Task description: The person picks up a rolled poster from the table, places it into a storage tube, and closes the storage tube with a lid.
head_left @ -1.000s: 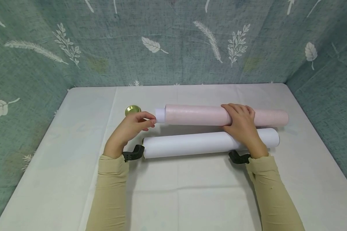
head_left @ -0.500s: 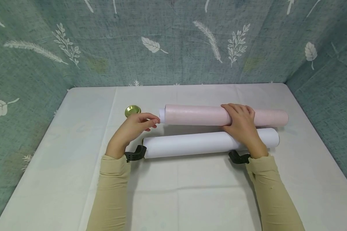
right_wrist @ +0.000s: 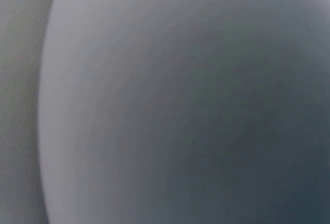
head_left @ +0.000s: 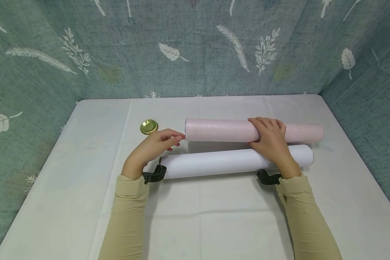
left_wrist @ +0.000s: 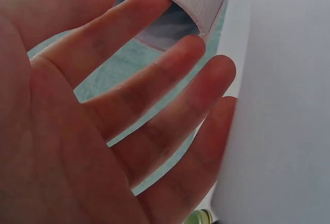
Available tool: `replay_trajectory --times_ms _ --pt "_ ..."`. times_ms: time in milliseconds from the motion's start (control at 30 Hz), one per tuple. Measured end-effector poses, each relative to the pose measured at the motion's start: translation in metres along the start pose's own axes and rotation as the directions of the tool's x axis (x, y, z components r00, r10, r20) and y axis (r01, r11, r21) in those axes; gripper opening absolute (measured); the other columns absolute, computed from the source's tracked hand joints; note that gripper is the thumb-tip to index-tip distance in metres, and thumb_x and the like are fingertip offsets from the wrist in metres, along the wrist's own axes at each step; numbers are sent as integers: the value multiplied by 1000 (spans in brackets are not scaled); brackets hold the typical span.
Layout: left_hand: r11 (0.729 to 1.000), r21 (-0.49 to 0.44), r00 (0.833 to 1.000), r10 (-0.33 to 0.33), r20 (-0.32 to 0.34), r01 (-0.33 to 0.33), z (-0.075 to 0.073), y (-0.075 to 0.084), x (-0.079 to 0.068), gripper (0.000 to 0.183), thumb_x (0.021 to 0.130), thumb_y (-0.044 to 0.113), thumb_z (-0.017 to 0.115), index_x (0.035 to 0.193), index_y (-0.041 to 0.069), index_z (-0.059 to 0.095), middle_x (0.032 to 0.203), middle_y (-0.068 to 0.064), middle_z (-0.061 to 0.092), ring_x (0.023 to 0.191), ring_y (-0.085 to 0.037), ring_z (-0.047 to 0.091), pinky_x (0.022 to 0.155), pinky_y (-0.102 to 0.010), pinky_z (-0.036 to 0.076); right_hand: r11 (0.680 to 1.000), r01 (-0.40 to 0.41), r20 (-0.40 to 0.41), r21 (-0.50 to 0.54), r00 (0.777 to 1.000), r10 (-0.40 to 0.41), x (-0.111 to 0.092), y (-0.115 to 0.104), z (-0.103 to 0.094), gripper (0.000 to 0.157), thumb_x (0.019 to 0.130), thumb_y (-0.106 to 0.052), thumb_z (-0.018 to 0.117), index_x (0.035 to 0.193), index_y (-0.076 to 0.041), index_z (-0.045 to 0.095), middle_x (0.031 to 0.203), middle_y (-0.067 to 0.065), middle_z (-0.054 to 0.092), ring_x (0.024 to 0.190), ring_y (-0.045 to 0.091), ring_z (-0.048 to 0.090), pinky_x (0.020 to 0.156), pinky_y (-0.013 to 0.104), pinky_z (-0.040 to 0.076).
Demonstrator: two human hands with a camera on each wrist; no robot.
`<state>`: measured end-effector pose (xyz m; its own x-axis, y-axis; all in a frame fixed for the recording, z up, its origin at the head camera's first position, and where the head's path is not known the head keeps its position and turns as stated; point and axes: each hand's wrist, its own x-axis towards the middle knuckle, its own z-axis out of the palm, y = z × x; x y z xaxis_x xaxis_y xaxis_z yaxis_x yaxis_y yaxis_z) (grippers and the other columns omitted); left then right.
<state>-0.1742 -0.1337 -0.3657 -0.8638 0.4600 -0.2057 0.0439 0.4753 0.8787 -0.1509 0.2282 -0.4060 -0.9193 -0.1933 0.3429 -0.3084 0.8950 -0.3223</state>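
A pale pink tube (head_left: 221,130) lies across the table with its hollow left end towards my left hand (head_left: 154,148). The fingers of that hand are extended and hold nothing. In the left wrist view, the index fingertip (left_wrist: 157,2) reaches into the mouth of the pink tube (left_wrist: 206,2), while the other fingers spread out below it. My right hand (head_left: 270,139) grips the pink tube right of its middle, thumb on the near side and fingers over the top. The right wrist view is filled by a blurred, pale curved surface.
A white tube (head_left: 211,163) lies in front of the pink one, beneath my right wrist, with a gold edge at its left end. Left of the pink tube is a round gold lid (head_left: 148,126). Green leaf-patterned cloth (head_left: 195,47) hangs behind the table (head_left: 214,224).
A white roll sticking out of the pink tube's left end has gone inside it, pushed rightward by my left fingertips. My right hand stays on the pink tube.
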Motion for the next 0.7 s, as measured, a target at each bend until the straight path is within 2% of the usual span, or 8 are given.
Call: replay_trajectory --times_ms 167,400,500,633,700 --pt "1000 3 1000 15 21 -15 1 -1 0 29 86 42 55 110 26 60 111 -6 59 102 -22 54 83 -39 43 1000 -2 1 2 1000 2 0 0 1 67 66 -22 77 126 -15 48 125 8 46 115 28 35 96 51 11" --pt "1000 25 1000 18 25 -19 0 -3 0 27 89 38 52 111 25 60 113 -3 58 99 -13 54 83 -37 44 1000 2 -1 1 1000 -2 0 0 1 67 67 -23 77 126 -16 48 125 8 46 116 28 35 96 51 11" --pt "1000 28 1000 11 14 -11 -3 4 -5 27 91 33 49 113 21 59 112 -1 58 100 -13 53 84 -36 44 1000 5 -3 -3 1000 -5 0 -1 1 66 67 -23 77 126 -15 48 125 8 47 116 29 35 96 51 11" --pt "1000 26 1000 -9 -11 10 -9 -1 -6 25 92 34 48 112 24 58 112 1 57 99 -13 54 83 -36 44 1000 8 -8 -3 1000 -8 0 -1 1 66 67 -23 77 126 -15 48 125 8 46 116 29 35 96 51 11" --pt "999 26 999 -19 -29 20 -14 -9 -4 24 91 36 48 111 27 57 112 2 56 98 -14 55 82 -36 45 1000 7 -8 -2 1000 -7 0 0 1 66 67 -23 77 126 -15 48 125 8 46 115 29 35 96 51 11"
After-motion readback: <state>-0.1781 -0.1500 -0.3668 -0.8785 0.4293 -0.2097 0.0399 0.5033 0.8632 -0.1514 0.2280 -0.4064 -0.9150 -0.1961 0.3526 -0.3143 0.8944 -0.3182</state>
